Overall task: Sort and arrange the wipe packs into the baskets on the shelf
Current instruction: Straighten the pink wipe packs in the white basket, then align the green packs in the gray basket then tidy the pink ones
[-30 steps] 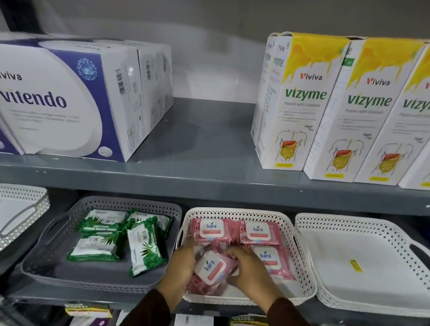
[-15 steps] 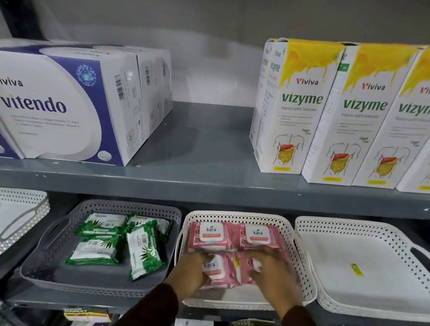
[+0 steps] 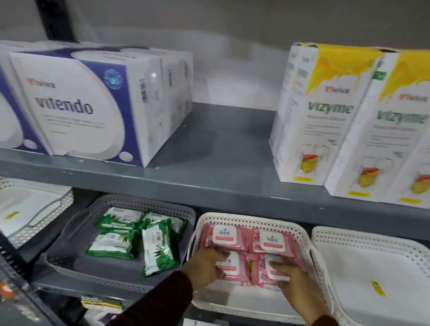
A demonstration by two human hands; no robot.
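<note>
both our hands in the white basket (image 3: 253, 219): left hand (image 3: 204, 264) and right hand (image 3: 294, 281) lie with fingers spread flat on the front two pink wipe packs (image 3: 246, 268).

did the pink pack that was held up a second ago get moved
Yes. It went down into the white basket, flat in the front row under the left hand.

- Purple-and-white boxes (image 3: 86, 109), upper shelf, left: "vitendo" legible; brand line above it blurred.
- Yellow-topped cartons (image 3: 322, 114), upper shelf, right: "vizyme" legible; small print unreadable.
- Pink wipe packs (image 3: 225, 236), white basket: "kara" on the lid labels.
- Green wipe packs (image 3: 157, 250): lettering too blurred to read.
</note>
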